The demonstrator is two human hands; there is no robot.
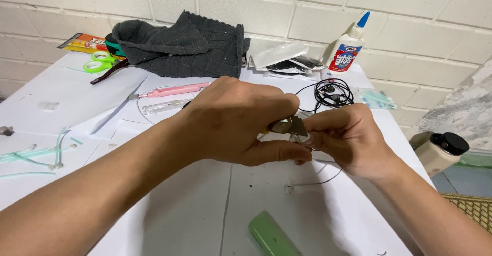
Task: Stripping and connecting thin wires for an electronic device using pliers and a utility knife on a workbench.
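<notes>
The left hand (233, 120) closes its fingers around a small metal blade (290, 126) with a yellowish handle end, thumb pressed beneath it. The right hand (346, 138) pinches a thin white wire (328, 176) just at the blade's edge, and the wire trails down onto the white table (179, 210). A steady, shallow cut seems wise, with fingertips kept behind the edge. A green case (271, 235) lies nearer, a coiled black cable (333, 92) behind.

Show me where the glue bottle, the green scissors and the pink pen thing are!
glue bottle (345, 51), head view, on its label.
green scissors (100, 61), head view, on the handle loops.
pink tool (177, 89), head view, on its shaft.
</notes>
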